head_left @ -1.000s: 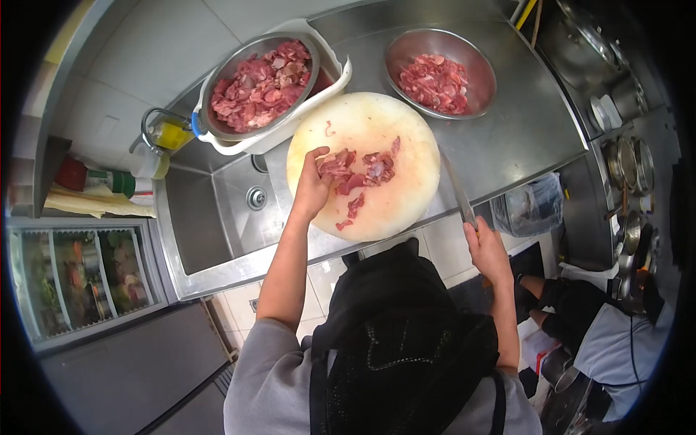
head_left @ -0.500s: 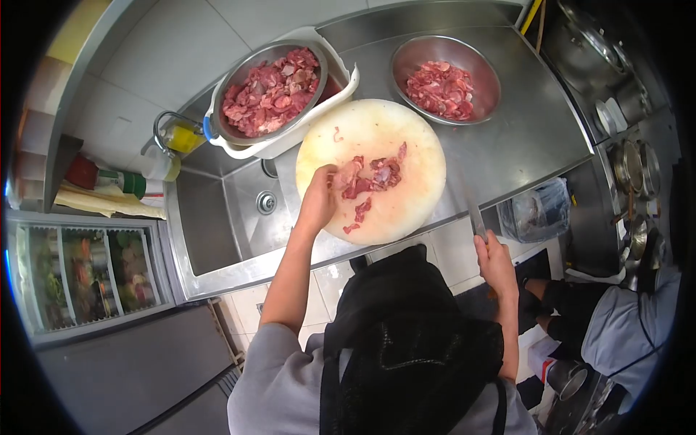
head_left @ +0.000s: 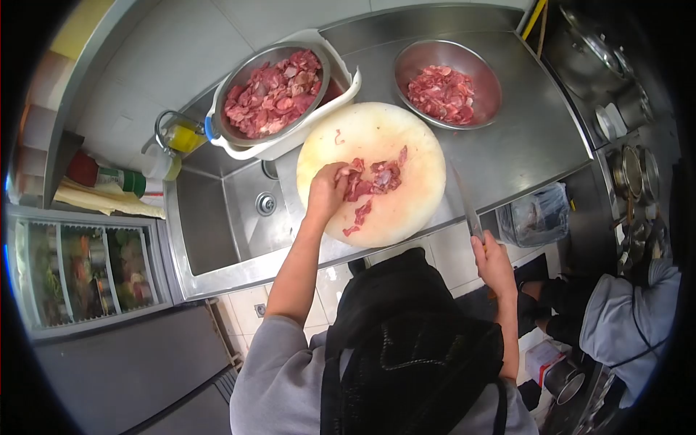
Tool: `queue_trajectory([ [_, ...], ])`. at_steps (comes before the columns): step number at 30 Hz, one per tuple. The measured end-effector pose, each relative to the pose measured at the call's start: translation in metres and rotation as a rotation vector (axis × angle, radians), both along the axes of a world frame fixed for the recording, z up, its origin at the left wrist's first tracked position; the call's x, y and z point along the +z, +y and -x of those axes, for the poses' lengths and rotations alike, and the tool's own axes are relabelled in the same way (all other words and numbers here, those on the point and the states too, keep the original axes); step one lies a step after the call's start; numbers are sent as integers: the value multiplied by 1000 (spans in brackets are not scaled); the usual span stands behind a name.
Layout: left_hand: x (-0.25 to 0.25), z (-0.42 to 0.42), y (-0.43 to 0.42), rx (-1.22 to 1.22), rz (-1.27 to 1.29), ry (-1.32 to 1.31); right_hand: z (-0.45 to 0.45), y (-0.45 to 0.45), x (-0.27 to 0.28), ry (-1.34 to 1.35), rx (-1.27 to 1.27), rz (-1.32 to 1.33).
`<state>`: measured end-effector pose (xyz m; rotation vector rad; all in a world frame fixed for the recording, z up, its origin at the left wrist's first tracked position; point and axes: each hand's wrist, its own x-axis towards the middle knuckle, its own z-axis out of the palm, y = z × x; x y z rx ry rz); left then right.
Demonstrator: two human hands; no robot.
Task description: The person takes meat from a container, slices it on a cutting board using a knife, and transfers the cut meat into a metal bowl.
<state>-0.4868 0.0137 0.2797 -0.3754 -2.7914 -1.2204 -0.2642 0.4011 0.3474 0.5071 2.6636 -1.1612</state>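
Note:
A round, pale cutting board (head_left: pixel 406 217) lies on the steel counter with pieces of raw meat (head_left: pixel 385 176) at its middle. My left hand (head_left: pixel 328 191) is closed on the left part of the meat, its fingertips pressed against it. To the right of the board, my right hand (head_left: pixel 494 262) is wrapped round the handle of a knife (head_left: pixel 466 199), whose blade points up and away along the board's right side. A smaller meat strip (head_left: pixel 357 217) lies below the main pieces, and a tiny scrap sits near the board's upper left.
A steel bowl of meat (head_left: pixel 272 94) rests over a white tub (head_left: pixel 275 149) at the upper left. Another metal bowl (head_left: pixel 489 80) with meat stands behind the board. Left is a sink (head_left: pixel 210 217); right are a bagged bin (head_left: pixel 538 217) and another person (head_left: pixel 623 312).
My left hand's fingers, loose beside the meat before, have closed on it. The knife has stayed right of the board. The whole view has shifted slightly, and the other person has moved a little.

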Motion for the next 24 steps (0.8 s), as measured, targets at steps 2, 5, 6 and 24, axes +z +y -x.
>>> queue_trajectory([
  [2,-4,8,6,87,-296,-51,-4,1,-4,21,0,6],
  [5,46,15,30,174,-456,-223,-10,4,0,-11,-56,3],
  [6,57,22,41,89,-439,-168,-12,6,-5,-14,-63,1],
  [24,27,-41,80,-111,55,54,14,12,-1,57,96,-100],
])
